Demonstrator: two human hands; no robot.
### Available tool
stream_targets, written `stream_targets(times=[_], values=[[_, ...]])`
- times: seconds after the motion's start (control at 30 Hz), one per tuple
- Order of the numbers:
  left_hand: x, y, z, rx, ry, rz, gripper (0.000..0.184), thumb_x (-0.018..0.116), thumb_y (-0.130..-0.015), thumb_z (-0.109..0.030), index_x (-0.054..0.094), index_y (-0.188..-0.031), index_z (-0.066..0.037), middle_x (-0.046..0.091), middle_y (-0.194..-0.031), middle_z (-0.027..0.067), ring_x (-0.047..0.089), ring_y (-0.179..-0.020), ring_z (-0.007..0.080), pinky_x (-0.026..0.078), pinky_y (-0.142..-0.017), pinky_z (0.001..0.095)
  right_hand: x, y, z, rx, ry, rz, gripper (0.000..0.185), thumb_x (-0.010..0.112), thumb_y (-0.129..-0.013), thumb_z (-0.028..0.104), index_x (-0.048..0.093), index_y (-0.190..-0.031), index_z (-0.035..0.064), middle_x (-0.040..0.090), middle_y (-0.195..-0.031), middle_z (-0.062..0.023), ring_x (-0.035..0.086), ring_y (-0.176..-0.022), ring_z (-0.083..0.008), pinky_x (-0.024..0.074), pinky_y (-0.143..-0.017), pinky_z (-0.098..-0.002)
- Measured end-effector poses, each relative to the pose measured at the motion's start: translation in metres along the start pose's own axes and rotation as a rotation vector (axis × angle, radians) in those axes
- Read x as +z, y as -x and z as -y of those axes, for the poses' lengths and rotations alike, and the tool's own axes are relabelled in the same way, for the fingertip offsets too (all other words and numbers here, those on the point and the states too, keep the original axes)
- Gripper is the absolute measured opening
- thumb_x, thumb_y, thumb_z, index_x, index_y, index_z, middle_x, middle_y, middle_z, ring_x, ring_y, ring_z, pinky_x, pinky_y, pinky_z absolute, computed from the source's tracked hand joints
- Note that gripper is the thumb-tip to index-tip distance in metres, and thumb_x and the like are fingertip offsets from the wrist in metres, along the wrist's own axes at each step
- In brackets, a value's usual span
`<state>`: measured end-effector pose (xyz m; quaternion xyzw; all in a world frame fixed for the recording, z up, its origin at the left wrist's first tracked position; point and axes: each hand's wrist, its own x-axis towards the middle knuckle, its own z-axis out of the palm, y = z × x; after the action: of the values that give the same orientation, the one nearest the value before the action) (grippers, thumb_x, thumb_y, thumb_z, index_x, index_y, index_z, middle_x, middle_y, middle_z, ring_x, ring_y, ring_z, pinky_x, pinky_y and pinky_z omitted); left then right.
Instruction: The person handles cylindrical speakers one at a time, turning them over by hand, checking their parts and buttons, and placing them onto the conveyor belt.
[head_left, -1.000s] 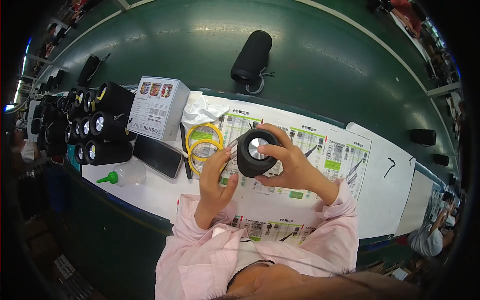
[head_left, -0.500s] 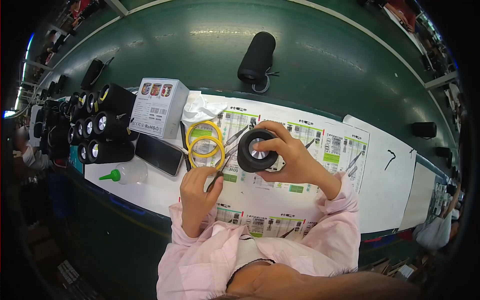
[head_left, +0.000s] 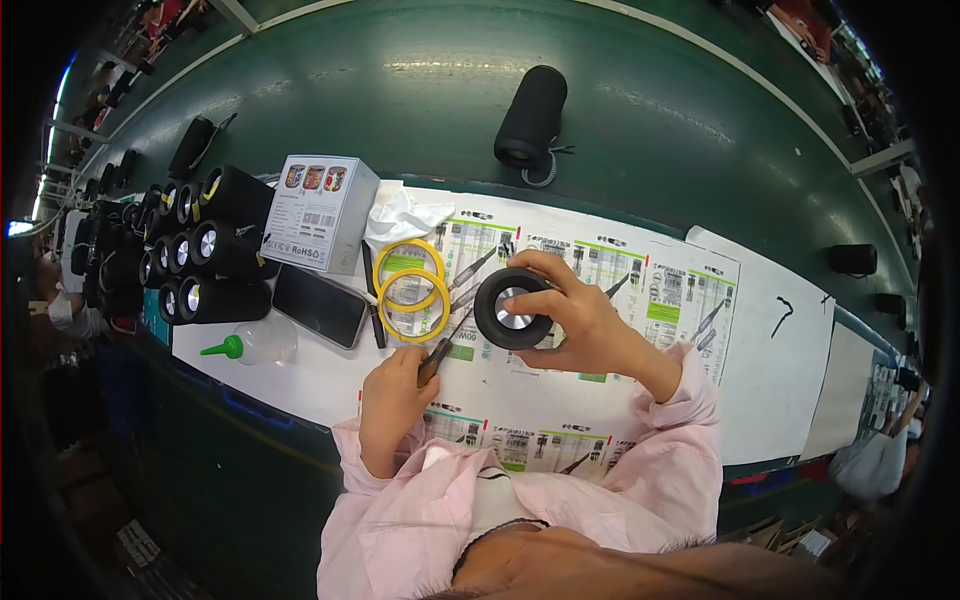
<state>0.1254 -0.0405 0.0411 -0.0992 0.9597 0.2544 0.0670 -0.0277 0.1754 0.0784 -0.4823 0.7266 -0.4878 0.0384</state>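
In my right hand (head_left: 585,325) is a black cylindrical speaker (head_left: 490,328), its round end with a silver disc facing up. A finger rests on the silver disc while the others wrap the rim. My left hand (head_left: 393,395) is closed around a dark-handled tool (head_left: 433,362) with a thin shaft, which points toward the speaker's left side. Whether the tip touches the speaker I cannot tell. Beneath both hands lies a printed paper sheet (head_left: 560,455). Just beyond my left hand are two yellow rings (head_left: 443,322), like narrow tape rolls, overlapping on the sheet.
To the left lie a phone (head_left: 318,305), a clear bottle with a green nozzle (head_left: 265,343), a white box (head_left: 318,215) and several black speakers (head_left: 235,250). A white cloth (head_left: 405,215) sits behind the rings. Another speaker (head_left: 533,115) with a cord lies on the green surface ahead.
My left hand has turned and lowered slightly, showing more of the tool's handle. The speaker in my right hand has tipped a little, its end facing up more squarely. The speaker ahead appears shifted slightly right.
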Motion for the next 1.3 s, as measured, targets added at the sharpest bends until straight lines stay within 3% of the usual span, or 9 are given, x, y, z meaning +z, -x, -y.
stream_targets(times=[0.17, 0.27, 0.37, 0.53, 0.73, 0.77, 0.9, 1.03, 1.3], values=[[-0.008, -0.006, -0.003, 0.109, 0.009, -0.065, 0.032, 0.068, -0.069, -0.016, 0.057, -0.097, -0.005, 0.057, -0.088, 0.0108, 0.056, -0.080, 0.0291, 0.045, -0.069, 0.0372, 0.001, 0.002, 0.002, 0.004, -0.005, 0.004, 0.051, 0.075, -0.057, 0.005, 0.053, -0.102, 0.0132, 0.044, -0.121, -0.0128, 0.060, -0.093, -0.0298, 0.0538, -0.070, -0.0333], [-0.004, -0.022, 0.002, 0.140, 0.013, -0.309, 0.033, 0.068, -0.071, -0.016, 0.057, -0.100, -0.005, 0.055, -0.097, 0.0092, 0.053, -0.089, 0.0273, 0.043, -0.073, 0.0366, 0.002, 0.003, 0.003, 0.010, -0.016, 0.016, 0.052, 0.075, -0.057, 0.004, 0.052, -0.103, 0.0134, 0.044, -0.121, -0.0128, 0.060, -0.093, -0.0300, 0.0536, -0.070, -0.0336], [-0.007, -0.038, 0.004, 0.203, -0.236, -0.405, 0.030, 0.065, -0.073, -0.012, 0.057, -0.101, -0.005, 0.054, -0.099, 0.0087, 0.050, -0.094, 0.0260, 0.040, -0.077, 0.0368, 0.002, 0.004, 0.005, 0.012, -0.017, 0.010, 0.052, 0.075, -0.057, 0.005, 0.052, -0.104, 0.0134, 0.044, -0.121, -0.0130, 0.060, -0.093, -0.0304, 0.0533, -0.070, -0.0338], [0.000, -0.054, 0.013, 0.246, -0.351, -0.323, 0.025, 0.064, -0.074, -0.010, 0.058, -0.098, -0.006, 0.055, -0.099, 0.0058, 0.050, -0.096, 0.0239, 0.038, -0.078, 0.0365, 0.005, 0.008, 0.002, -0.001, -0.009, 0.015, 0.059, 0.076, -0.057, 0.005, 0.049, -0.109, 0.0136, 0.041, -0.125, -0.0152, 0.058, -0.097, -0.0330, 0.0527, -0.073, -0.0353], [-0.017, -0.051, 0.005, 0.318, -0.227, -0.417, 0.020, 0.063, -0.074, -0.009, 0.057, -0.094, -0.007, 0.058, -0.092, 0.0039, 0.052, -0.091, 0.0224, 0.035, -0.081, 0.0369, -0.014, 0.005, 0.007, -0.034, 0.071, -0.025, 0.077, 0.079, -0.059, 0.019, 0.039, -0.125, 0.0121, 0.031, -0.133, -0.0178, 0.044, -0.114, -0.0373, 0.0393, -0.093, -0.0411], [-0.021, -0.049, 0.000, 0.329, -0.188, -0.441, 0.020, 0.063, -0.074, -0.009, 0.057, -0.093, -0.007, 0.058, -0.091, 0.0038, 0.052, -0.090, 0.0221, 0.034, -0.081, 0.0372, -0.015, 0.004, 0.008, -0.016, 0.027, -0.092, 0.070, 0.076, -0.063, 0.020, 0.042, -0.124, 0.0106, 0.038, -0.128, -0.0169, 0.042, -0.114, -0.0357, 0.0344, -0.095, -0.0412], [-0.028, -0.048, -0.018, 0.364, -0.121, -0.452, 0.020, 0.063, -0.075, -0.010, 0.057, -0.094, -0.007, 0.058, -0.093, 0.0044, 0.052, -0.091, 0.0215, 0.033, -0.082, 0.0381, -0.022, -0.020, 0.023, -0.067, 0.040, -0.142, 0.046, 0.069, -0.068, 0.012, 0.054, -0.111, 0.0090, 0.051, -0.112, -0.0129, 0.047, -0.105, -0.0324, 0.0370, -0.090, -0.0416], [-0.018, -0.054, -0.013, 0.253, -0.353, -0.348, 0.028, 0.064, -0.076, -0.017, 0.056, -0.101, -0.006, 0.058, -0.102, 0.0044, 0.050, -0.098, 0.0209, 0.033, -0.087, 0.0422, -0.004, -0.029, 0.020, -0.130, 0.108, -0.087, 0.035, 0.067, -0.068, 0.009, 0.058, -0.102, 0.0081, 0.052, -0.111, -0.0126, 0.048, -0.105, -0.0319, 0.0381, -0.089, -0.0415], [-0.005, -0.049, -0.017, 0.236, -0.359, -0.321, 0.042, 0.068, -0.072, -0.027, 0.057, -0.108, -0.010, 0.057, -0.109, 0.0066, 0.048, -0.110, 0.0216, 0.023, -0.100, 0.0556, -0.025, -0.022, 0.016, -0.042, 0.097, -0.185, 0.036, 0.069, -0.067, 0.003, 0.059, -0.101, 0.0075, 0.053, -0.110, -0.0123, 0.050, -0.102, -0.0309, 0.0401, -0.086, -0.0403]])
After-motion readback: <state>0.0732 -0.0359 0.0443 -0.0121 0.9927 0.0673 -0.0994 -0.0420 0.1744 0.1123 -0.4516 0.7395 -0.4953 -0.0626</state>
